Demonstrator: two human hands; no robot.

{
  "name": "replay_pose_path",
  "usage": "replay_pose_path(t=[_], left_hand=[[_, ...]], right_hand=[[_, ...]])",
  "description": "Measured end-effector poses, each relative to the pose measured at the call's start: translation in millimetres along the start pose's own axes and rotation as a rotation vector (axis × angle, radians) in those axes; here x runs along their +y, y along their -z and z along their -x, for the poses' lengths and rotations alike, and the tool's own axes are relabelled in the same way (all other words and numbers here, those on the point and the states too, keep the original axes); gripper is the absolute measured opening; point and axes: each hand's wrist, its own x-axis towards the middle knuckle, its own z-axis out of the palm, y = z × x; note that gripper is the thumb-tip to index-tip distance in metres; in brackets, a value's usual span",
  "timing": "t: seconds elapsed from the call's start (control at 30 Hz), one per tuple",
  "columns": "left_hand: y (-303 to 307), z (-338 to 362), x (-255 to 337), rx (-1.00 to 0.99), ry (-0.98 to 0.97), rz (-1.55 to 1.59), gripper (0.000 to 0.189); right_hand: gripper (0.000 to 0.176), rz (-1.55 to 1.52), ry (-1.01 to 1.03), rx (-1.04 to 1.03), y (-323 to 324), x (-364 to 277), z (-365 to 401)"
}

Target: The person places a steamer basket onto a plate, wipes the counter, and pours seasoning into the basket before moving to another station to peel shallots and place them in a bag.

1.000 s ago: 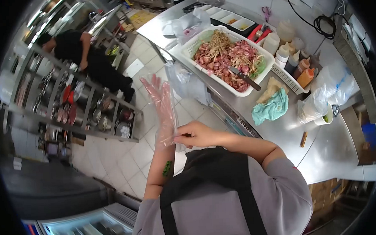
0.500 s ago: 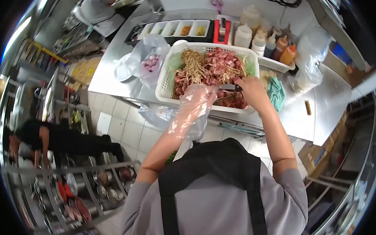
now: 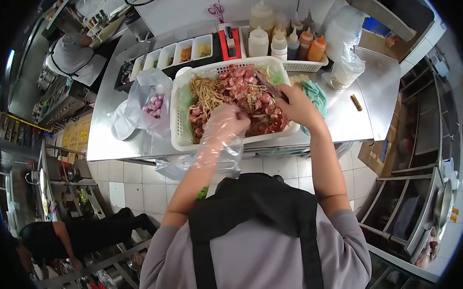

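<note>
A white perforated basket (image 3: 177, 131) holds reddish shallots (image 3: 237, 79), their loose skins and a bundle of dry, straw-coloured stalks (image 3: 207, 94). My left hand (image 3: 227, 121), in a clear plastic glove, is closed low over the shallots at the basket's near side; whatever its fingers hold is hidden. In my right hand (image 3: 298, 108) is a knife (image 3: 266, 83), gripped by the handle at the basket's right side, its blade pointing up and left over the shallots. Left of the basket, a clear plastic bag (image 3: 140, 99) contains peeled, pinkish-purple shallots (image 3: 154, 105).
Behind the basket stand white tubs of garnishes (image 3: 168, 54), a red-framed holder (image 3: 230, 43) and several sauce bottles (image 3: 258, 42). A teal cloth (image 3: 315, 97) lies to the right. Two other people, one in black (image 3: 85, 234), work on the left.
My right hand has raised the knife away from my left hand, its blade now angled up over the shallots. My left hand stays low over the basket. The camera view has shifted.
</note>
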Motion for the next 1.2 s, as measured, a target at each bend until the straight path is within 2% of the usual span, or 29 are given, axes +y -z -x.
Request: replay_pose_path(t=[0.03, 0.07, 0.1, 0.17, 0.2, 0.27, 0.33, 0.4, 0.47, 0.53, 0.6, 0.67, 0.73, 0.77, 0.8, 0.87, 0.9, 0.93, 1.0, 1.03, 1.07, 1.13, 1.2], left_hand=[[6, 2, 1, 0.011, 0.077, 0.047, 0.029], [11, 3, 0, 0.021, 0.153, 0.094, 0.031], [6, 1, -7, 0.163, -0.023, 0.001, 0.035], [-10, -2, -9, 0.146, 0.049, -0.040, 0.037], [-11, -2, -2, 0.130, 0.124, -0.079, 0.039], [-16, -2, -1, 0.165, 0.143, -0.106, 0.044], [-13, -2, 2, 0.193, 0.169, -0.140, 0.048], [-3, 1, 11, 0.139, 0.246, -0.123, 0.054], [-4, 1, 10, 0.134, 0.228, -0.139, 0.056], [-4, 3, 10, 0.169, 0.227, -0.133, 0.052], [0, 5, 15, 0.178, 0.250, -0.141, 0.049], [-1, 6, 18, 0.185, 0.273, -0.148, 0.046], [-13, 3, 9, 0.452, 0.069, -0.113, 0.040], [-35, -5, -18, 0.597, -0.019, -0.272, 0.039], [-31, -8, -18, 0.601, -0.025, -0.270, 0.039], [-18, -14, -17, 0.308, 0.109, 0.974, 0.037], [-18, -17, -27, 0.207, -0.141, 1.254, 0.032], [-11, -19, -16, 0.218, -0.139, 1.256, 0.032], [1, -21, 4, 0.321, 0.202, 1.400, 0.026], [2, -21, 0, 0.302, 0.170, 1.502, 0.024], [1, -20, -2, 0.307, 0.171, 1.497, 0.024], [1, -20, -3, 0.350, 0.149, 1.608, 0.033], [1, -19, -5, 0.335, 0.125, 1.653, 0.038]], right_hand=[[0.036, -0.187, -0.034, -0.007, -3, -5, 5], [0.036, -0.186, -0.033, -0.002, -7, -7, 8], [0.039, -0.305, -0.076, -0.034, -12, -7, 11], [0.044, -0.492, -0.236, -0.169, -16, -9, 10], [0.044, -0.488, -0.236, -0.169, -16, -15, 12], [0.040, -0.343, -0.257, -0.227, -15, -32, 21], [0.037, -0.282, -0.183, -0.192, -34, -20, 23], [0.032, -0.187, -0.106, -0.221, -45, -21, 25], [0.033, -0.176, -0.119, -0.257, -50, -24, 20], [0.035, -0.034, 0.094, -0.220, -61, -19, 11], [0.037, -0.016, 0.089, -0.226, -60, -27, 8], [0.037, -0.153, -0.077, -0.408, -52, -41, 4], [0.037, -0.174, -0.087, -0.381, -53, -48, 0], [0.037, -0.192, -0.091, -0.352, -51, -48, -2], [0.037, -0.188, -0.089, -0.347, -56, -38, -5], [0.032, -0.139, 0.104, 0.135, -70, -7, -12], [0.029, -0.200, 0.008, 0.166, -52, -16, -14], [0.029, -0.198, 0.014, 0.158, -41, -20, -16], [0.030, -0.366, 0.064, 0.080, -28, -24, -25], [0.028, -0.404, 0.168, 0.147, -35, -18, -32], [0.028, -0.409, 0.171, 0.145, -39, -16, -37], [0.028, -0.447, 0.296, 0.027, -44, -15, -44], [0.025, -0.521, 0.289, 0.055, -52, -16, -47]])
